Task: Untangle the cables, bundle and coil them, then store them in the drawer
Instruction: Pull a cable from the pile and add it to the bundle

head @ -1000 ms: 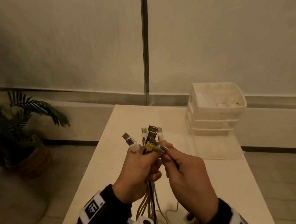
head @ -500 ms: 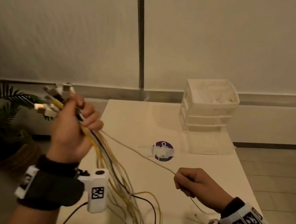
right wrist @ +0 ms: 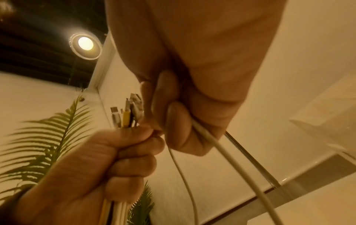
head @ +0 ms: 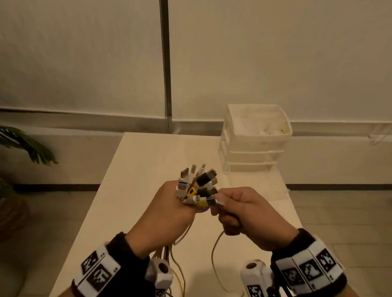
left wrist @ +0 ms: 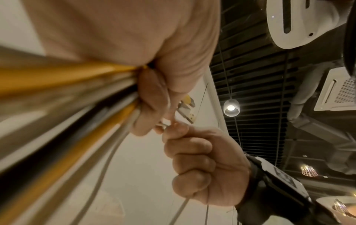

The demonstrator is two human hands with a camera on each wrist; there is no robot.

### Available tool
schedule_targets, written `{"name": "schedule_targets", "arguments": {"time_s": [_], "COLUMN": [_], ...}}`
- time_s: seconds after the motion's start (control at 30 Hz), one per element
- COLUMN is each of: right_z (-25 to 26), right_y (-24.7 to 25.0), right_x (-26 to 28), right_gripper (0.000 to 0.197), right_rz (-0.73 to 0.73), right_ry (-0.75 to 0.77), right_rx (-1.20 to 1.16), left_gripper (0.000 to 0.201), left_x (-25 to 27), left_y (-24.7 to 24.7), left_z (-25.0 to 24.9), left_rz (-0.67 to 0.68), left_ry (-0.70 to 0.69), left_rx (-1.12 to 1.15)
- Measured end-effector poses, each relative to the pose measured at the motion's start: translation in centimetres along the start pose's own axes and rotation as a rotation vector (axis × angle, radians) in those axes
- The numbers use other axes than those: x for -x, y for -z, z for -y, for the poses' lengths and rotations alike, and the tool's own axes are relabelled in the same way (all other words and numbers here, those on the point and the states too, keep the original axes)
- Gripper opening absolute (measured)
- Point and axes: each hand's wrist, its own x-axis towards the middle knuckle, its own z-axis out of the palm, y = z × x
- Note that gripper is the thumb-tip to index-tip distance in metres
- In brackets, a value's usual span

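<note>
My left hand (head: 172, 208) grips a bundle of several cables (head: 197, 186) just below their plugs, which fan upward: white, black and yellow ones. Their cords (left wrist: 67, 115) run down from the fist toward the table (head: 140, 167). My right hand (head: 239, 212) is curled round one white cable (right wrist: 210, 140) and holds its plug end against the bundle's right side. That cable hangs in a loop (head: 217, 265) down to the table. Both hands meet above the table's middle. The white drawer unit (head: 253, 139) stands at the table's far right.
A potted plant (head: 0, 153) stands on the floor left of the table. A metal pole (head: 165, 56) rises behind the table against a white wall. A round purple item (head: 202, 210) peeks out under my left hand.
My left hand swung out to the left with the bundle, then came back to the middle. My right hand pulled one cable taut low on the right, then rose to the bundle.
</note>
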Motion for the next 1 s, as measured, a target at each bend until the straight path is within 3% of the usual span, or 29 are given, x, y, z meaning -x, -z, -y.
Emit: {"name": "schedule_targets", "arguments": {"time_s": [0.13,0.23,0.33,0.4,0.53,0.7,0.8,0.9,1.0], "right_z": [-0.6,-1.0,-1.9,-2.8,-4.2,-3.1,-1.7,-0.4,-0.1], "right_y": [-0.1,-0.1,0.4,1.0,1.3,0.8,0.7,0.6,0.8], "right_x": [0.3,0.0,-0.1,0.3,0.7,0.0,-0.4,-0.6,-0.3], "right_gripper": [0.036,0.031,0.030,0.030,0.030,0.030,0.032,0.025,0.027], "right_rz": [0.037,0.042,0.037,0.017,-0.032,-0.083,-0.065,0.009,0.042], "right_ry": [0.023,0.103,0.112,0.075,0.000,-0.050,-0.036,-0.012,-0.001], "right_rx": [-0.072,-0.128,-0.112,-0.115,-0.157,-0.136,-0.136,-0.208,-0.209], "left_gripper": [0.025,0.037,0.034,0.021,0.022,0.030,0.038,0.022,0.032], "left_x": [-0.7,-1.3,-2.0,-2.4,-1.9,-0.2,-0.5,-1.0,-1.4], "left_y": [0.2,0.8,2.7,5.2,7.8,4.3,1.8,-0.2,-0.4], "left_z": [0.1,0.0,0.3,0.5,0.3,-0.9,-0.8,0.1,0.6], "left_rz": [0.010,-0.123,-0.313,-0.449,-0.580,-0.465,-0.274,-0.113,-0.168], "left_ry": [-0.054,-0.105,-0.022,0.005,0.023,-0.202,-0.293,-0.250,-0.223], "left_rx": [-0.214,-0.267,0.036,0.260,0.256,-0.077,-0.309,-0.381,-0.340]}}
